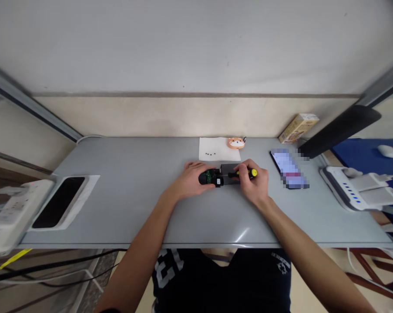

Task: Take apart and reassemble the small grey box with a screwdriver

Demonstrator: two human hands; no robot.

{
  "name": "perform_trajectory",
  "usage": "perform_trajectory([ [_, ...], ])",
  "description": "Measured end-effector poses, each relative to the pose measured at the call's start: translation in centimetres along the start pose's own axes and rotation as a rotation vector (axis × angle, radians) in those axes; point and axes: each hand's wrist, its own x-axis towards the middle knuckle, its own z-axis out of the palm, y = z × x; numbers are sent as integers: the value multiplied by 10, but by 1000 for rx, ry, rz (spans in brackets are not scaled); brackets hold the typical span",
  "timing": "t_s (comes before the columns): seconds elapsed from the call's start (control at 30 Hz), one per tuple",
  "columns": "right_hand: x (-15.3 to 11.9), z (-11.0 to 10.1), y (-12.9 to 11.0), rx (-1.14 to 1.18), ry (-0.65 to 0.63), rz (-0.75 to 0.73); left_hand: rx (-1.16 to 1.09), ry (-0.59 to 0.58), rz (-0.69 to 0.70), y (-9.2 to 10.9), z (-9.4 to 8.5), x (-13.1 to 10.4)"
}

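My left hand (pixel 190 180) grips the left end of a small black electronic device (pixel 218 181) lying on the grey table. A green circuit board (pixel 209 175) shows in its opened casing. In my right hand (pixel 256 184) is a screwdriver (pixel 253 173) with a black and yellow handle, held nearly flat. Its shaft points left at the device, but I cannot tell whether the tip touches a screw. A dark grey rectangular part (pixel 228 168) lies under the screwdriver, partly hidden by my right fingers. Just beyond, several tiny dark pieces like screws (pixel 210 154) rest on white paper (pixel 204 145).
An orange animal-face case (pixel 236 143) sits on the paper's right corner. To the right are a lit phone (pixel 289 168), a small box (pixel 298 128), a tall black object (pixel 341 130) and a white power strip (pixel 336 187). A dark-screened phone (pixel 59 202) lies at left.
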Motion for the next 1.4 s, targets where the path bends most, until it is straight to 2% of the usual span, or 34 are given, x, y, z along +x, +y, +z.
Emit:
perform_trajectory([
  [0.2, 8, 1, -11, -5, -44, 6, 6, 1, 3, 1, 0, 1],
  [0.43, 51, 12, -34, -74, -279, -118, 10, 1, 31, -1, 0, 1],
  [0.63, 72, 21, -34, 68, -431, -120, 20, -12, 52, -4, 0, 1],
  [0.83, 58, 36, -24, 625, -369, -26, 59, -18, 75, -3, 0, 0],
  [0.93, 54, 43, -20, 780, -356, 64, 74, -26, 85, -3, 0, 0],
  [1.07, 56, 41, -21, 962, -360, 231, 82, -36, 116, -4, -1, 2],
  [1.2, 59, 36, -19, 1035, -315, 260, 66, -7, 164, -10, 4, 2],
  [1.4, 60, 40, -13, 965, -228, 248, 0, 59, 185, -18, 14, -2],
])
